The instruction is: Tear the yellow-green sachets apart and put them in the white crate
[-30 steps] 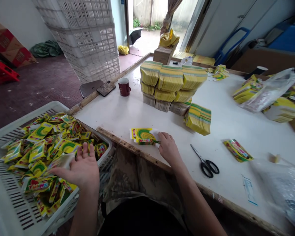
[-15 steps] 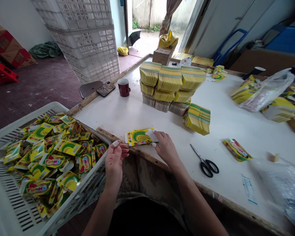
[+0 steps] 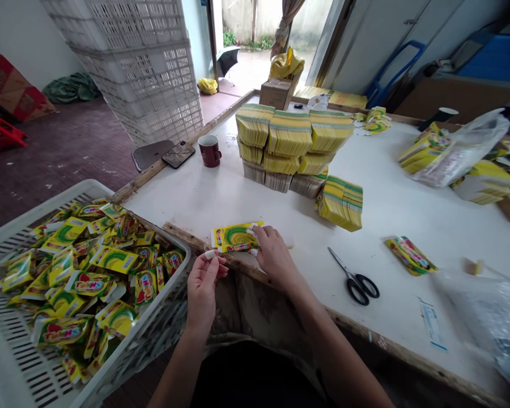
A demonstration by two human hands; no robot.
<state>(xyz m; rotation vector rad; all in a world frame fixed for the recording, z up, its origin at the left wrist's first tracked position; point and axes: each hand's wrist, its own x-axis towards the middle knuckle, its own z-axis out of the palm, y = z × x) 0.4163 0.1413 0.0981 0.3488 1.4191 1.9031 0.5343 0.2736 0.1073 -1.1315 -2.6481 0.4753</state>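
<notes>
Flat yellow-green printed cartons (image 3: 233, 237) with white flaps lie at the table's near edge. My right hand (image 3: 274, 255) grips the carton at its right part, index finger on top and thumb at the near edge. White wraps cover some of my fingertips. Just left of and below the carton is my left hand (image 3: 204, 283), its thumb and index finger pinched together; what is between them, if anything, is hidden. To the right lie black-handled scissors (image 3: 357, 284) and a single printed pack (image 3: 410, 256).
A white plastic crate (image 3: 153, 303) full of small yellow packs (image 3: 91, 283) stands at the left. Bundled carton stacks (image 3: 289, 136) rise mid-table, with a maroon mug (image 3: 209, 152) and a phone (image 3: 178, 154) beside them. Clear plastic bags (image 3: 488, 317) lie right.
My right hand has moved left, from the carton's right end further over it. My left hand has shifted slightly right, its fingers now pinched closer together.
</notes>
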